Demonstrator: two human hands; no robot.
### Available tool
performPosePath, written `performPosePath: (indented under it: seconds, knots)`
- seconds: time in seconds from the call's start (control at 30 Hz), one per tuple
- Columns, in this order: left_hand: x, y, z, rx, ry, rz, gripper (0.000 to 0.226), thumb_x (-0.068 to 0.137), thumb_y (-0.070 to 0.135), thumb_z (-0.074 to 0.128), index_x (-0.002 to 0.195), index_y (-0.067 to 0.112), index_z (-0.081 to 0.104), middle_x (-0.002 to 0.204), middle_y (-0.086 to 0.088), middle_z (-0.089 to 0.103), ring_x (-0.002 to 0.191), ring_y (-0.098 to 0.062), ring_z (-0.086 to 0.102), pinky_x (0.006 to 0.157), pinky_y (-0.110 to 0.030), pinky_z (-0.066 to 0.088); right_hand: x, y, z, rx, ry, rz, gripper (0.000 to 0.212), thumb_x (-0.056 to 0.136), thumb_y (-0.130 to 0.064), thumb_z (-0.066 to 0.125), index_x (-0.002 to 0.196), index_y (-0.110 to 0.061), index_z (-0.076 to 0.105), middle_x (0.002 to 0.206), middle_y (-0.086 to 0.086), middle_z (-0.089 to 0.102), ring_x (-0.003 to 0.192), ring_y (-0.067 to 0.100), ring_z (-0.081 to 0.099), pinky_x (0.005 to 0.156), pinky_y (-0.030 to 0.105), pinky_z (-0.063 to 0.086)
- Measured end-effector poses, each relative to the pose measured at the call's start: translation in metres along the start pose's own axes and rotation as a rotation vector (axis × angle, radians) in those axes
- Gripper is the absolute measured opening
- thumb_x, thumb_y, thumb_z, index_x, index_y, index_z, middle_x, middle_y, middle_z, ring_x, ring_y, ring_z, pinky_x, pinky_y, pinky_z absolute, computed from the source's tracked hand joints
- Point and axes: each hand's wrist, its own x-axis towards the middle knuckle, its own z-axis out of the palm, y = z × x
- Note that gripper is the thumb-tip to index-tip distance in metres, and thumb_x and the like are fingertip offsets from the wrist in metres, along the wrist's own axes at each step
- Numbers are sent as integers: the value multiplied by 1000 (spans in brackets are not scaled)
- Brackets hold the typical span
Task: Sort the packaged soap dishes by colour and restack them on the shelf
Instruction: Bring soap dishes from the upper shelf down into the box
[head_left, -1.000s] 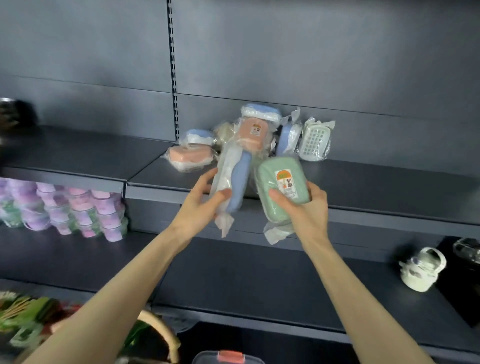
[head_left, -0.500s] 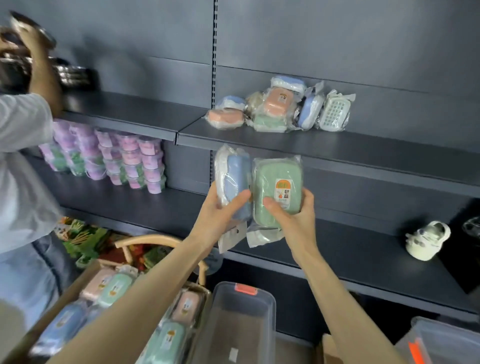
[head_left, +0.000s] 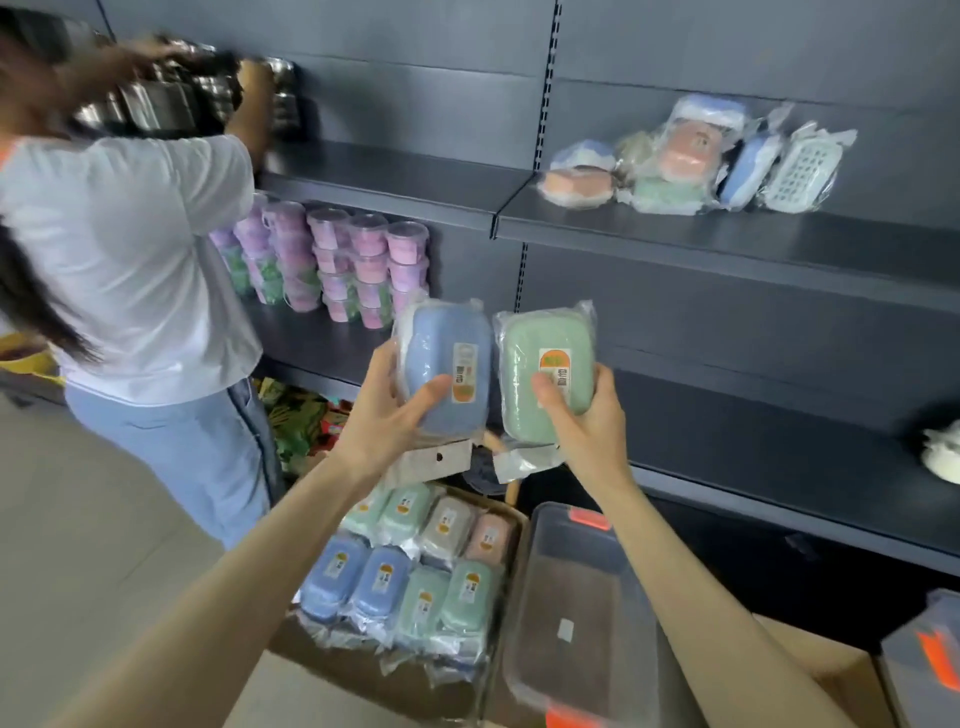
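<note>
Held: one blue soap dish (head_left: 447, 364), one green soap dish (head_left: 545, 374); eight more visible in the box (head_left: 337, 680).

The left hand (head_left: 384, 415) gripped a packaged blue soap dish (head_left: 441, 374) and the right hand (head_left: 587, 426) a green soap dish (head_left: 545, 374), side by side. At two o'clock, a mixed pile (head_left: 685, 156) lay on the shelf (head_left: 727, 244); at six o'clock, more dishes filled a box (head_left: 415, 571).

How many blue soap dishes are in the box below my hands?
2. One blue soap dish lies in the near left corner of the box, the second just right of it. Others may be hidden underneath.
</note>
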Motion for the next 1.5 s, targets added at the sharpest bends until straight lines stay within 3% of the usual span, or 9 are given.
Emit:
performPosePath:
  seconds: [0.27,0.53,0.67,0.83,0.93,1.03,1.23,1.37,1.5]
  knots:
    - [-13,-53,-140,16,10,-137,53,95,30,56,138,49,31,128,3,59,111,-17,63,83,-36,57,-40,45,134,-54,-17,126,49,80,-44,74,118,-30,46,96,-18,66,86,-8,63,67,12,51]
    - [16,-117,-206,115,47,-326,83,66,57,79,132,35,35,132,-1,54,120,-19,56,92,-43,52,-29,101,212,-158,-31,225,32,80,-47,71,101,-38,48,110,0,62,100,12,63,79,16,51]
    - [42,-175,-224,200,64,-424,62,76,44,72,125,24,39,121,-1,59,112,-17,60,80,-29,55,-13,149,238,-230,-44,354,57,77,-54,71,116,-20,48,114,7,58,103,22,60,89,46,53]
    - [69,-245,-235,297,13,-553,60,88,29,67,137,12,37,117,7,56,90,16,56,71,-7,46,2,214,261,-424,-36,474,70,72,-65,67,119,-14,54,108,5,62,102,27,59,85,50,52]
    - [77,-288,-243,477,-77,-619,40,89,33,65,122,14,51,115,2,41,104,-9,47,90,-29,45,-2,254,268,-486,-91,588,72,72,-69,64,117,-13,54,105,6,65,99,28,61,83,48,53]
    - [75,-328,-252,538,-149,-776,27,90,34,63,96,10,54,99,-9,41,85,-25,49,78,-40,46,-16,288,276,-537,-156,712,71,77,-64,66,119,-9,51,108,9,64,100,31,61,86,48,52]
    - [60,-405,-273,653,-356,-927,50,93,42,55,128,7,53,117,-17,60,113,-35,53,97,-51,41,-46,339,295,-650,-157,853,72,81,-53,67,130,-4,47,129,15,51,120,34,50,99,47,43]
    - [54,-441,-278,694,-449,-905,49,93,35,57,133,9,48,121,-18,59,115,-39,51,97,-51,41,-61,368,309,-707,-132,910,76,83,-49,68,136,-3,38,140,15,29,123,38,45,100,50,40]
    - [47,-462,-277,731,-469,-864,46,93,33,58,126,5,44,119,-18,57,110,-35,53,81,-34,38,-67,388,318,-715,-104,876,77,84,-50,66,139,-6,35,135,13,35,121,33,43,94,45,40]
